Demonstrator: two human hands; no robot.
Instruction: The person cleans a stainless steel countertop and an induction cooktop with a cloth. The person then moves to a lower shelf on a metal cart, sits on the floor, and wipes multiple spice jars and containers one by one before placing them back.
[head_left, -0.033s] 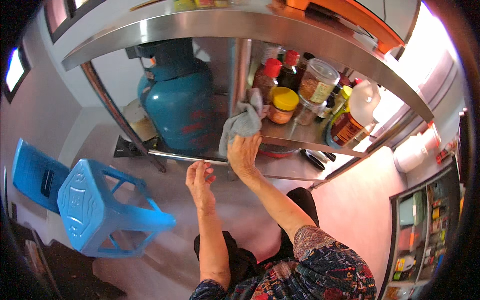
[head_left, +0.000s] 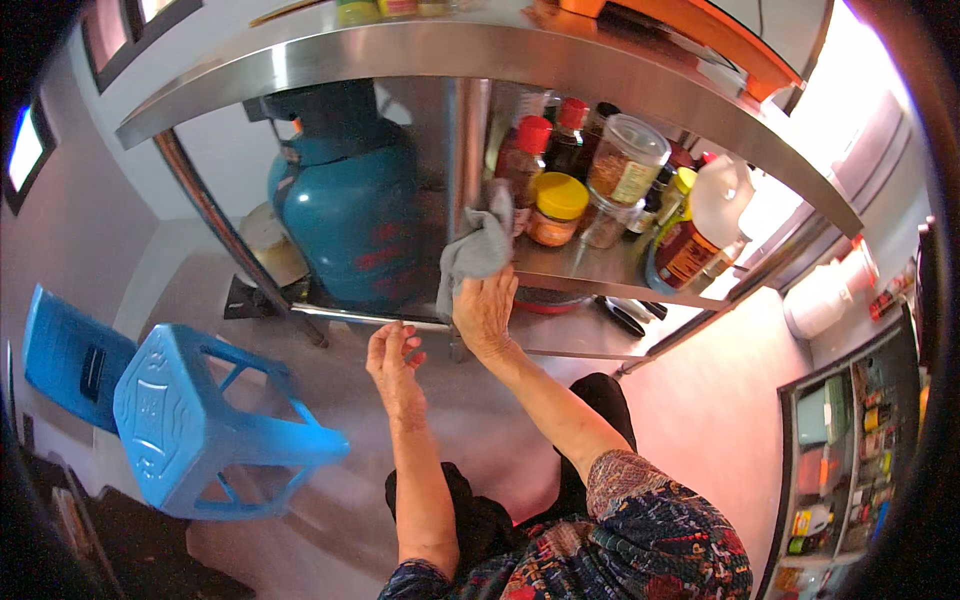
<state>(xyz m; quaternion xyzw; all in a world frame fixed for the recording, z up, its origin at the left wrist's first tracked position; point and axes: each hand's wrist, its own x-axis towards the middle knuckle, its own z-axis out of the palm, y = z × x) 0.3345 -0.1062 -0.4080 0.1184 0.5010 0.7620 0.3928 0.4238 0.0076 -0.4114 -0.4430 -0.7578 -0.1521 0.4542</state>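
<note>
A grey cloth [head_left: 476, 250] is bunched in my right hand [head_left: 484, 312], whose fingers are closed on it at the left end of the metal shelf [head_left: 590, 268]. The cloth lies against the upright metal post [head_left: 467, 140] and reaches up beside a red-capped bottle [head_left: 523, 165]. Just right of it stands a jar with a yellow lid [head_left: 558, 205]. My left hand [head_left: 396, 365] hovers below the lower metal rail [head_left: 375, 318], fingers loosely curled and apart, with nothing seen in them.
A blue gas cylinder [head_left: 345, 215] stands left of the post. Several bottles and a clear tub [head_left: 628, 165] crowd the shelf beneath the steel tabletop [head_left: 460, 50]. A blue stool [head_left: 175, 410] stands on the floor at left. A shelved cabinet [head_left: 845, 460] is at right.
The whole view has shifted slightly, so the table and its contents sit a little farther left. The cloth's folds have changed slightly; my right hand still grips it.
</note>
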